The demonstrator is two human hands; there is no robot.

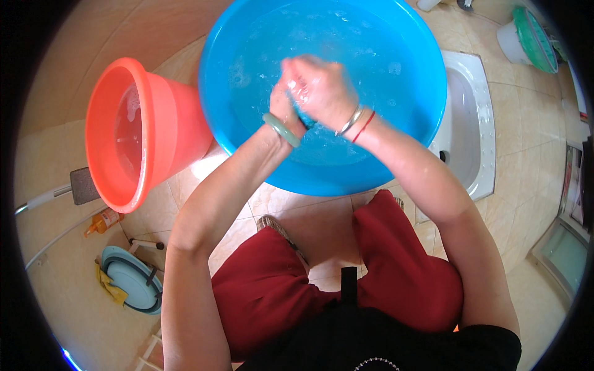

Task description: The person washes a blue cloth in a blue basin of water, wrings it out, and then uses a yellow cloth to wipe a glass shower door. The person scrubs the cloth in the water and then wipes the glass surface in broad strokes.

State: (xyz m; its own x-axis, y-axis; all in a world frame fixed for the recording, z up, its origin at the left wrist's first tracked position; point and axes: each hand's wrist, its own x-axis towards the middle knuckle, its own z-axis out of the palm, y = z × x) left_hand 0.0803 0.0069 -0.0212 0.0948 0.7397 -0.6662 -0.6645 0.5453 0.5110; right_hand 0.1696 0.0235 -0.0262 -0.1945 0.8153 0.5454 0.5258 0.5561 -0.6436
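A large round blue basin (pixel 343 182) holds water (pixel 371 37) with patches of foam. Above its middle, my left hand (pixel 283 102) and my right hand (pixel 328 89) are pressed together, wet and partly smeared by motion. My right hand is closed over the fingers of my left, which are mostly hidden. A bit of dark teal material (pixel 305 119) shows below and between the hands; its kind is not clear. A pale green bangle (pixel 281 130) circles my left wrist. On my right wrist are a silver bangle (pixel 349 120) and a red cord (pixel 364 127).
An orange bucket (pixel 173 117) with foamy liquid stands tilted in view to the left. A white squat toilet pan (pixel 479 123) lies right of the basin. Folded blue-grey basins (pixel 133 278) and an orange bottle (pixel 102 221) are at the left; a white bucket (pixel 512 43) is far right.
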